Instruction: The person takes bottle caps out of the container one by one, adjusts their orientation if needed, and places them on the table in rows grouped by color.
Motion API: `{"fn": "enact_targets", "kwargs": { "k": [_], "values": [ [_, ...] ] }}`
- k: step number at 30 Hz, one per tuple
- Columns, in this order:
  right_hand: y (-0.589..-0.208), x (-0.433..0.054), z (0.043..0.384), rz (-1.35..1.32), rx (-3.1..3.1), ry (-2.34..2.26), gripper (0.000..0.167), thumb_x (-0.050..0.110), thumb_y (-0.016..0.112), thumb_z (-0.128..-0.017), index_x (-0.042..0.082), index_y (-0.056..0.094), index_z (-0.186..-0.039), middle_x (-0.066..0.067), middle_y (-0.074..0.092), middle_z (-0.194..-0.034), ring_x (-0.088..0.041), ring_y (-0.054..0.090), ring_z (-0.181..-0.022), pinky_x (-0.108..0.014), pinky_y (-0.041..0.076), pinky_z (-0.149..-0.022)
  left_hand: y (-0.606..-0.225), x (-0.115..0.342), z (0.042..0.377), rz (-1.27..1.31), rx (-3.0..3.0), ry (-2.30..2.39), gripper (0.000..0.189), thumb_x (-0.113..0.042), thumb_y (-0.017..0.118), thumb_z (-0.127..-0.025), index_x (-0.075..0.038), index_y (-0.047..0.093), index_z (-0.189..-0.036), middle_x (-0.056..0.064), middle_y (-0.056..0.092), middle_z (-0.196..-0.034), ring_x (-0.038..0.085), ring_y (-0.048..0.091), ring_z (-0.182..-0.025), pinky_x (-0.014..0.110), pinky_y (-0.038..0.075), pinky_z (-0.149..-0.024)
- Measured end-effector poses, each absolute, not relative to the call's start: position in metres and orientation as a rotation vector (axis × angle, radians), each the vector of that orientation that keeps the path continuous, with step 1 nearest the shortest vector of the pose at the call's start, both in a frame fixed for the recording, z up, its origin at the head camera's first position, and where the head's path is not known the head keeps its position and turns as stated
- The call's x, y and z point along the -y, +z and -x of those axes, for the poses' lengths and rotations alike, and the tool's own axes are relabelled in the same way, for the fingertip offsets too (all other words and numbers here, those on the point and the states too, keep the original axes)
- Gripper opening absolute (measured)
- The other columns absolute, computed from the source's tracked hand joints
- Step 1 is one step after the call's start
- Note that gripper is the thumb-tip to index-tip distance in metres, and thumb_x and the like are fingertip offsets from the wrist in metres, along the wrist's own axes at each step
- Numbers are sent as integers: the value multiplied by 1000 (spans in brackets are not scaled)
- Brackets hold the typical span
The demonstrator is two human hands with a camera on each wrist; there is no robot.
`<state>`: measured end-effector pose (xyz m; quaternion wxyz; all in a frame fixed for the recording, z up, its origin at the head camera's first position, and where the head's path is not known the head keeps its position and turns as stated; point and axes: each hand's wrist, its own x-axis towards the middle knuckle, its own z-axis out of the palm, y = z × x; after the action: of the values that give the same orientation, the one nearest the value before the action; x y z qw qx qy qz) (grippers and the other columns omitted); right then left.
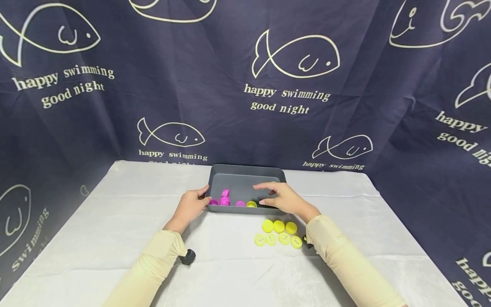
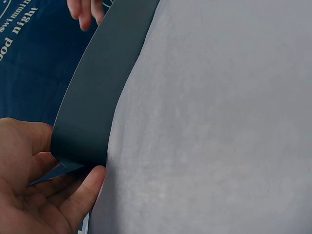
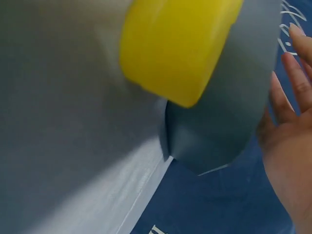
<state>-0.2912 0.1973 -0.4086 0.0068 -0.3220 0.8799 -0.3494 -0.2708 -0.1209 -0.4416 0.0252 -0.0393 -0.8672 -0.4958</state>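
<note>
My left hand (image 1: 190, 204) grips the front left corner of a dark grey tray (image 1: 245, 179), thumb and fingers on either side of the corner in the left wrist view. Over the tray's right part, my right hand (image 1: 284, 198) has its fingers spread, with nothing visible between them. Along the tray's front wall lie several magenta caps (image 1: 224, 201), a few of them piled up, and a yellow cap (image 1: 251, 204). The front wall partly hides them. In front of the tray, several yellow caps (image 1: 278, 226) lie in two rows, the nearer row with small dark marks.
A white cloth (image 1: 230, 273) covers the table. Behind it hangs a dark blue curtain (image 1: 222, 94) with fish drawings and lettering. A black wrist device (image 1: 188, 257) sits at the left sleeve. Close to the right wrist camera, a yellow cap (image 3: 180, 48) looms large.
</note>
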Motion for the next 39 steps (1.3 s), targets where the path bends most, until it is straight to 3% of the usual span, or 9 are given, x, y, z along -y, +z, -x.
{"fn": "enact_targets", "kwargs": {
  "k": [8, 13, 26, 39],
  "values": [
    [-419, -188, 307, 976, -2751, -955, 43, 13, 81, -83, 13, 70, -125, -1, 68, -124, -23, 60, -107, -38, 53, -85, -441, 121, 271, 115, 2692, -1518, 48, -13, 65, -93, -5, 55, -140, 21, 62, -130, 10, 66, -72, 24, 56, -65],
    [-423, -185, 311, 1012, -2743, -878, 38, 11, 80, -84, 16, 73, -121, 3, 69, -122, -21, 58, -116, -40, 50, -97, -440, 121, 272, 119, 2683, -1519, 48, -12, 65, -93, -5, 55, -140, 21, 64, -127, 10, 65, -67, 24, 55, -64],
    [-424, -186, 313, 1080, -2695, -785, 36, 13, 77, -87, 15, 72, -123, 1, 68, -124, -24, 58, -119, -43, 47, -102, -442, 121, 271, 132, 2685, -1526, 48, -13, 65, -93, -5, 55, -140, 20, 63, -129, 10, 65, -69, 24, 56, -64],
    [-423, -181, 316, 1198, -2707, -700, 21, 14, 75, -89, 19, 77, -109, 10, 69, -107, -15, 58, -105, -35, 48, -93, -443, 121, 272, 136, 2675, -1529, 47, -12, 65, -93, -5, 56, -139, 19, 66, -126, 10, 64, -68, 24, 55, -63]
  ]
}}
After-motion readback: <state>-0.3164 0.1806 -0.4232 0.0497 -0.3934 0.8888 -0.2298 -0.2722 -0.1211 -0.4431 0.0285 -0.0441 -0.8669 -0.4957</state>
